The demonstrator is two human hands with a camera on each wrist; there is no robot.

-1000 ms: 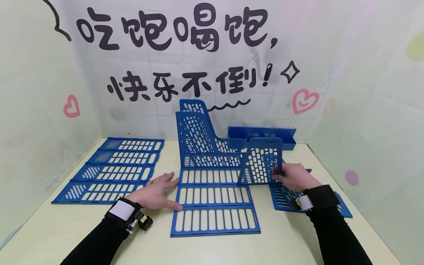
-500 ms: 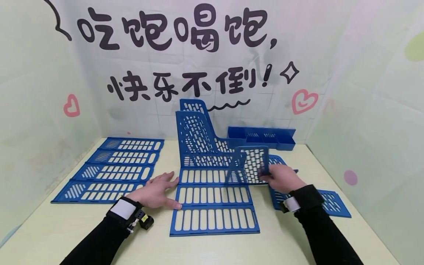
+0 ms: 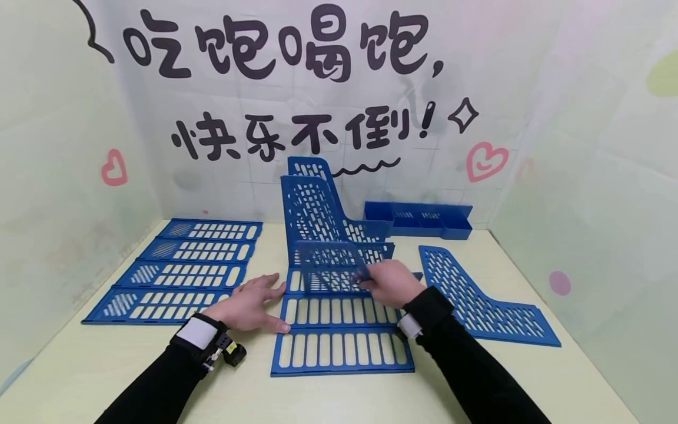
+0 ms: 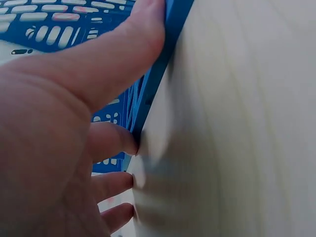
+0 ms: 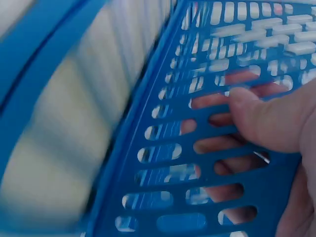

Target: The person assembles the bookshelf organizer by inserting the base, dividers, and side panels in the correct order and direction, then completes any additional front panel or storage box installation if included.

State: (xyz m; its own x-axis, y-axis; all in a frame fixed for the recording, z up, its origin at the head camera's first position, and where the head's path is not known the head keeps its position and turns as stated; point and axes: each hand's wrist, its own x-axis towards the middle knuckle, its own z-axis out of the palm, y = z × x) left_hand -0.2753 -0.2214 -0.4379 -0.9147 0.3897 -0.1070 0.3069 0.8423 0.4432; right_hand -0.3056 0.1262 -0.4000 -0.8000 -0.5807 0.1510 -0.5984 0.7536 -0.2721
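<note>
In the head view, my right hand (image 3: 393, 284) grips a blue perforated divider panel (image 3: 339, 246), blurred, over the back part of a flat blue slotted base (image 3: 344, 372). The right wrist view shows my thumb on the near face of the divider panel (image 5: 269, 190) and fingers behind it, visible through its slots. My left hand (image 3: 250, 306) lies spread at the base's left edge, thumb tip on that edge and the other fingers reaching to the table. Two more blue dividers (image 3: 312, 206) stand upright at the back of the base, tall side to the left.
An L-shaped blue divider (image 3: 489, 315) lies flat on the right of the table. Several blue slotted panels (image 3: 124, 291) lie in a joined row on the left. A blue compartment tray (image 3: 418, 219) stands against the back wall.
My right hand has carried the divider panel leftward from the right side to over the base, uncovering the flat divider on the right. The left hand stays at the base's edge.
</note>
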